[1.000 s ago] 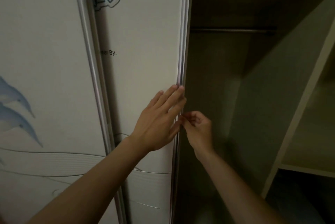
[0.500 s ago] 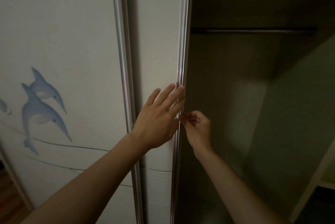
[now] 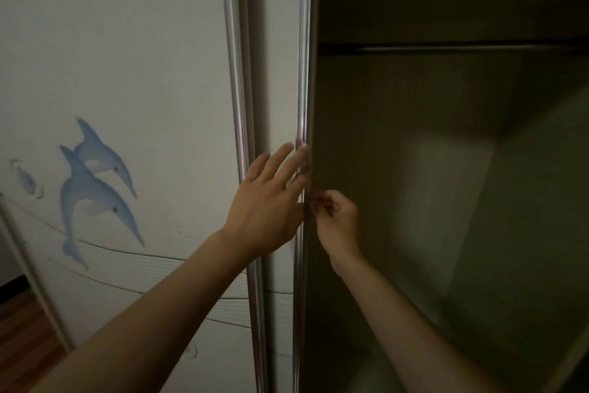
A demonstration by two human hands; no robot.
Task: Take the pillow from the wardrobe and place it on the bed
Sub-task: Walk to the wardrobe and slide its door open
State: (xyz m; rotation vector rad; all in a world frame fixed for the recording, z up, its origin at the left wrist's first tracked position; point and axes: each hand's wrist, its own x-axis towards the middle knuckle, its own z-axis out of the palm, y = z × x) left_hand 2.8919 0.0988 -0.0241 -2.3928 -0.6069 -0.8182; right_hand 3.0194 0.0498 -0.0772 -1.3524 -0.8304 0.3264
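Pillow was nowhere visible. The left hand [image 3: 271,201] lay flat, fingers [image 3: 280,155] spread against the sliding door's metal edge [image 3: 302,106]; the right hand [image 3: 338,217] curled its fingers onto that edge from inside — neither held anything else. The wardrobe [image 3: 446,169] stood open, rail [image 3: 446,48] bare, its dim interior showing nothing. By my judgement, finding, lifting and bedding all remained.

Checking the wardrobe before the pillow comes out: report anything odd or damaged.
Nothing looks damaged. One oddity: the open compartment shows no pillow, only a bare rail. Left hand lies flat on the door; right hand grips its edge.
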